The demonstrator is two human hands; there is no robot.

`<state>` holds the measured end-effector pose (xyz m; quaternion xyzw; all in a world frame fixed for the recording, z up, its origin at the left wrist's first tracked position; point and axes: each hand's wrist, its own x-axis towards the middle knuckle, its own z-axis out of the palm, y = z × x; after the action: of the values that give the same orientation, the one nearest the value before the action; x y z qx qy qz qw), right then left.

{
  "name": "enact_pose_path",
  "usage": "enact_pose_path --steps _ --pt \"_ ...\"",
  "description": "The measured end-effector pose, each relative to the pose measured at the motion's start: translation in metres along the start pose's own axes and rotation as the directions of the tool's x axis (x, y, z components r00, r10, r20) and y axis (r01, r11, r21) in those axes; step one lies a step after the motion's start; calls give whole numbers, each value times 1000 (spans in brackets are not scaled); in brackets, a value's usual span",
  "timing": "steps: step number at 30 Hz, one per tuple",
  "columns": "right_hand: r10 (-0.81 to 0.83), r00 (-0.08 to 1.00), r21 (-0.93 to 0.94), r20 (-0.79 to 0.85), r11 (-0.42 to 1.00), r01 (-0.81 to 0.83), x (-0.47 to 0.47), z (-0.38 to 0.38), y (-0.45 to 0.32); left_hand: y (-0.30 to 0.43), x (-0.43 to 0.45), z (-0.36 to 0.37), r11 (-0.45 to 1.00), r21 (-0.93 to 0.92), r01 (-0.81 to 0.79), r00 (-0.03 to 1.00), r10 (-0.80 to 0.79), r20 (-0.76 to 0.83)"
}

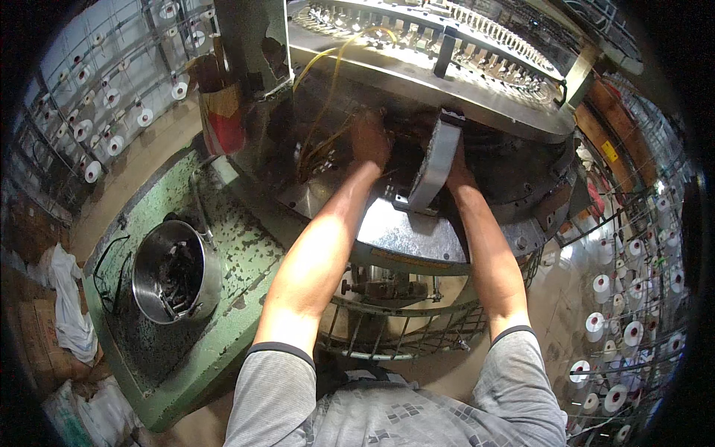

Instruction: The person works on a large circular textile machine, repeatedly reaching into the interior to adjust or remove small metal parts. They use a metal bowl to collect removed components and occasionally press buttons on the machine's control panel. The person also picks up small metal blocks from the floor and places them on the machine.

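Note:
Both of my arms reach into the shadowed space under the raised ring of a circular knitting machine [424, 84]. My left hand [371, 137] is in the dark interior, close to the yellow tubes [329, 106]; its fingers are lost in shadow. On the far side of an upright grey metal bracket [435, 162] is my right hand [458, 162], partly covered by it. What either hand touches cannot be made out. The bracket stands on a shiny curved metal plate [413, 232] between my forearms.
To the left, a steel pot [209, 274] holding dark small parts sits on a chipped green machine base [246, 268]. Black-framed glasses [109, 254] lie beside it. A red and yellow container [222, 120] stands behind. Yarn cones [595, 322] fill racks on both sides. A barred guard [391, 335] curves below.

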<state>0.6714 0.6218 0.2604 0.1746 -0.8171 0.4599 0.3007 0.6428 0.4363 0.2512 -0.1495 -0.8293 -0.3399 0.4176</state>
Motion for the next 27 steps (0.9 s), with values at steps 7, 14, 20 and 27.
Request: enact_pose_path --steps 7,14,20,27 --pt "-64 997 -123 45 990 69 2 -12 41 25 1 -19 989 -51 -141 929 150 339" --pt "-10 999 -82 40 997 14 4 -21 52 20 6 -32 966 219 -140 927 50 372" --pt "22 998 -176 57 984 -12 6 -8 17 -1 4 -28 973 228 -27 944 -50 326" --pt "-62 994 -173 -92 984 46 7 -2 26 -19 14 4 995 -8 -96 939 93 332"
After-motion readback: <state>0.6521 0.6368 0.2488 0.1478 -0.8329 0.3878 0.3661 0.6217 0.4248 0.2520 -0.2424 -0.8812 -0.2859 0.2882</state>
